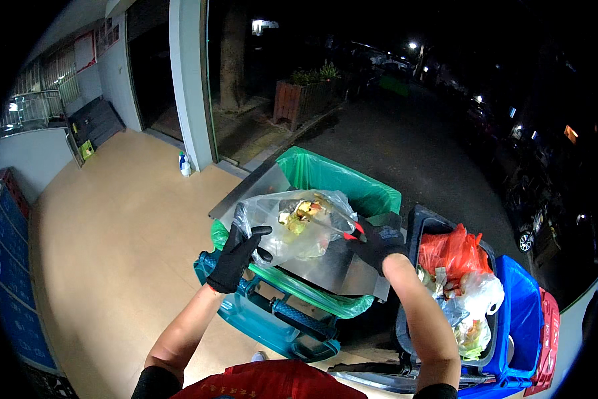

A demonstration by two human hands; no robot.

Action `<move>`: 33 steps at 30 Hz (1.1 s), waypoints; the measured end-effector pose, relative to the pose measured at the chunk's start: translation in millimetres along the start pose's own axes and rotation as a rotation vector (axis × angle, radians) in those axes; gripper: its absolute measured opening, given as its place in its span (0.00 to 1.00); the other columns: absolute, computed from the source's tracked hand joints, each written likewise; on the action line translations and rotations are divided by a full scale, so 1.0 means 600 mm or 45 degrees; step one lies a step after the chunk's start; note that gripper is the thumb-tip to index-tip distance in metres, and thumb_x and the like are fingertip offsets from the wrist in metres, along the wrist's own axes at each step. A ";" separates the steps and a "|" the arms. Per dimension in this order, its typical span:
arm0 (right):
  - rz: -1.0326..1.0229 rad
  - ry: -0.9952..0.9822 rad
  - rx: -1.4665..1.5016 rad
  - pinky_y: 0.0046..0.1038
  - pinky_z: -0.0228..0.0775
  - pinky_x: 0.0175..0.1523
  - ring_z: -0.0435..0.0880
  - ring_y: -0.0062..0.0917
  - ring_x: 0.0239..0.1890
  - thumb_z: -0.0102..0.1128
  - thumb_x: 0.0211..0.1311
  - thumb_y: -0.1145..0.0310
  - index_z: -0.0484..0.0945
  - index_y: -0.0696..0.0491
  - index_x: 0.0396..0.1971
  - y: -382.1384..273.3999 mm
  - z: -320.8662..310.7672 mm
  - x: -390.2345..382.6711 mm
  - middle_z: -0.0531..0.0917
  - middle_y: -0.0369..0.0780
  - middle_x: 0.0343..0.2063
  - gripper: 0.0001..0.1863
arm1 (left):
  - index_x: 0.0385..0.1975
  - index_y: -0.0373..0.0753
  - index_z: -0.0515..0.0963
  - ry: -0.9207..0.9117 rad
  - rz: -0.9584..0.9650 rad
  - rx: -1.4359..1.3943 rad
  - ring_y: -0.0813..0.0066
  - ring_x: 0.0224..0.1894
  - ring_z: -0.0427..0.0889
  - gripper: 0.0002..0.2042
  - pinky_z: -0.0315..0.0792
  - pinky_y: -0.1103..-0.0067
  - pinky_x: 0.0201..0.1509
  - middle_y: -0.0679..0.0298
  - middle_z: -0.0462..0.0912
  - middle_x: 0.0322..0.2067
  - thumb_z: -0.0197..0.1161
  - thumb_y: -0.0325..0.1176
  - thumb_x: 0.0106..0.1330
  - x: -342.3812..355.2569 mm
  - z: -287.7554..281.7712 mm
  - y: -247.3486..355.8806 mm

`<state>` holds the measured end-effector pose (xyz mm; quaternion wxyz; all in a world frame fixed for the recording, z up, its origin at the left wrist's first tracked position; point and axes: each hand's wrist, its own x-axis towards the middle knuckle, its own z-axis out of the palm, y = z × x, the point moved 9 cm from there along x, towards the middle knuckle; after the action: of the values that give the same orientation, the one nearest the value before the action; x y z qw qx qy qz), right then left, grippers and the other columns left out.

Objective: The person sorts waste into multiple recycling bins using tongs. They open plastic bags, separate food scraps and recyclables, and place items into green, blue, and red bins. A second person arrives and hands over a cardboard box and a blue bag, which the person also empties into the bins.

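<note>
My left hand [234, 261], in a black glove, grips the near-left edge of a clear plastic bag [262, 226]. In my black-gloved right hand [377, 246] are metal tongs [353, 230] with red on the handles, their far ends reaching over the bag. Food scraps [301, 216], yellowish and pale green, lie in the opened bag. Beneath it a metal tray [325, 269] rests across a green-lined bin [372, 189]. The tips of the tongs are hard to make out against the scraps.
To the right stands a dark bin [415, 229] filled with red and white bags, then a blue bin [522, 312] and a red bin [550, 332]. A teal lid [246, 316] hangs at the near side. A spray bottle [184, 163] stands near the white pillar [191, 93].
</note>
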<state>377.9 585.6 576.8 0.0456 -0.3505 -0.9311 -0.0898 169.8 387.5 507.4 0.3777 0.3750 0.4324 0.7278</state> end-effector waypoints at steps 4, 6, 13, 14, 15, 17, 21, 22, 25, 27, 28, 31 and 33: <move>-0.181 -0.102 0.344 0.44 0.72 0.53 0.79 0.48 0.50 0.58 0.58 0.43 0.75 0.43 0.54 0.022 -0.013 -0.062 0.79 0.48 0.50 0.28 | 0.73 0.50 0.38 -0.017 0.015 -0.002 0.73 0.36 0.82 0.34 0.78 0.80 0.40 0.56 0.76 0.54 0.49 0.28 0.73 0.014 0.015 -0.002; -0.113 -0.165 0.411 0.42 0.76 0.45 0.83 0.45 0.42 0.60 0.58 0.45 0.76 0.44 0.51 0.043 -0.032 -0.106 0.83 0.46 0.40 0.25 | 0.73 0.49 0.39 -0.026 0.007 0.026 0.74 0.36 0.83 0.33 0.79 0.80 0.40 0.57 0.75 0.55 0.49 0.28 0.74 0.026 0.026 0.002; -0.070 -0.184 0.511 0.39 0.76 0.39 0.85 0.42 0.37 0.63 0.58 0.47 0.77 0.40 0.54 0.109 -0.064 -0.252 0.85 0.47 0.35 0.25 | 0.64 0.40 0.64 -0.298 0.401 0.808 0.71 0.52 0.77 0.20 0.76 0.74 0.53 0.56 0.75 0.52 0.51 0.32 0.73 0.148 0.088 0.049; -0.155 -0.133 0.564 0.38 0.75 0.39 0.85 0.41 0.35 0.64 0.58 0.48 0.77 0.40 0.54 0.089 -0.082 -0.260 0.85 0.46 0.34 0.25 | 0.61 0.39 0.67 -0.327 0.274 0.509 0.68 0.53 0.78 0.18 0.76 0.73 0.54 0.55 0.75 0.51 0.52 0.33 0.73 0.175 0.090 0.046; -0.148 -0.120 0.557 0.37 0.75 0.39 0.85 0.40 0.35 0.64 0.58 0.48 0.77 0.39 0.54 0.089 -0.078 -0.272 0.85 0.46 0.34 0.25 | 0.58 0.39 0.70 -0.363 0.153 0.187 0.66 0.53 0.78 0.16 0.75 0.71 0.56 0.55 0.75 0.50 0.52 0.34 0.73 0.202 0.115 0.052; -0.176 -0.108 0.608 0.35 0.76 0.45 0.85 0.39 0.40 0.67 0.56 0.50 0.77 0.43 0.55 0.080 -0.036 -0.284 0.85 0.45 0.39 0.27 | 0.54 0.39 0.71 -0.377 -0.154 -0.575 0.58 0.53 0.79 0.14 0.75 0.68 0.57 0.55 0.75 0.49 0.52 0.36 0.74 0.260 0.142 0.042; -0.096 -0.171 0.408 0.38 0.77 0.43 0.85 0.42 0.39 0.64 0.56 0.48 0.72 0.45 0.59 0.009 0.019 -0.265 0.85 0.48 0.39 0.32 | 0.41 0.44 0.72 -0.218 -0.200 -0.741 0.59 0.42 0.81 0.10 0.80 0.65 0.45 0.59 0.75 0.39 0.63 0.39 0.67 0.339 0.232 0.030; -0.106 -0.151 0.342 0.39 0.77 0.40 0.85 0.43 0.36 0.62 0.57 0.46 0.70 0.45 0.61 -0.014 0.036 -0.249 0.84 0.50 0.36 0.34 | 0.37 0.46 0.72 -0.204 -0.196 -0.775 0.66 0.34 0.81 0.09 0.82 0.71 0.36 0.63 0.76 0.32 0.65 0.39 0.65 0.335 0.251 0.041; -0.199 -0.115 0.272 0.43 0.75 0.33 0.84 0.44 0.30 0.54 0.62 0.45 0.59 0.50 0.66 -0.069 0.088 -0.203 0.83 0.50 0.32 0.37 | 0.36 0.46 0.72 -0.148 -0.186 -0.783 0.64 0.36 0.82 0.09 0.82 0.69 0.41 0.62 0.76 0.30 0.64 0.40 0.66 0.332 0.280 0.048; -0.222 -0.103 0.227 0.43 0.75 0.32 0.84 0.43 0.28 0.51 0.65 0.47 0.58 0.52 0.65 -0.100 0.095 -0.177 0.82 0.49 0.31 0.35 | 0.35 0.46 0.72 -0.170 -0.182 -0.822 0.65 0.35 0.81 0.09 0.80 0.69 0.40 0.62 0.76 0.29 0.64 0.41 0.66 0.339 0.289 0.047; -0.213 -0.083 0.175 0.43 0.75 0.31 0.84 0.42 0.27 0.51 0.65 0.49 0.60 0.53 0.64 -0.112 0.096 -0.169 0.82 0.49 0.30 0.33 | 0.35 0.46 0.72 -0.166 -0.176 -0.836 0.65 0.34 0.80 0.09 0.80 0.69 0.39 0.62 0.76 0.29 0.65 0.40 0.66 0.345 0.288 0.046; -0.279 -0.020 0.041 0.41 0.74 0.29 0.83 0.40 0.27 0.51 0.66 0.54 0.63 0.53 0.63 -0.120 0.126 -0.150 0.81 0.46 0.28 0.29 | 0.35 0.46 0.71 -0.113 -0.163 -0.873 0.66 0.30 0.78 0.10 0.79 0.69 0.34 0.62 0.75 0.28 0.65 0.40 0.65 0.367 0.271 0.048; -0.319 0.007 -0.008 0.41 0.73 0.29 0.83 0.39 0.27 0.51 0.66 0.56 0.65 0.52 0.62 -0.113 0.151 -0.145 0.81 0.45 0.27 0.27 | 0.34 0.46 0.71 -0.050 -0.169 -0.883 0.67 0.28 0.76 0.10 0.77 0.71 0.31 0.62 0.75 0.28 0.65 0.40 0.65 0.378 0.257 0.054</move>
<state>396.7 497.5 466.1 0.0354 -0.2314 -0.9672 -0.0988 198.6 628.2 639.6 0.5373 0.2096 0.1756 0.7978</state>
